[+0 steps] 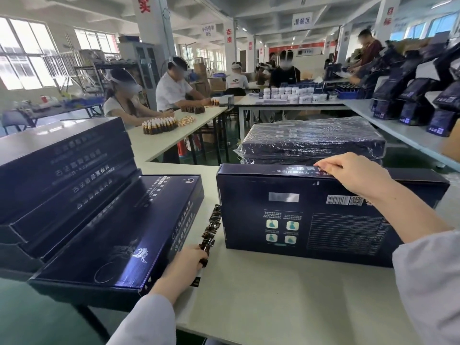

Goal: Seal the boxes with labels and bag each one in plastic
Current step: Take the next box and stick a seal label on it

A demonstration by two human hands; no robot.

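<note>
A flat dark blue box [298,220] lies on the white table [286,300] in front of me, its printed back side up. My right hand [353,175] rests on the box's far top edge, fingertips pressing at the flap seam. A strip of dark brown labels [211,227] runs along the table left of the box. My left hand [185,266] pinches the near end of that strip. Behind the box sits a stack of boxes wrapped in clear plastic [311,143].
A leaning stack of unsealed dark blue boxes [82,200] fills the left side, overhanging the table's edge. Dark pouches [418,105] crowd the table at right. Several other people work at tables farther back. The green floor shows at lower left.
</note>
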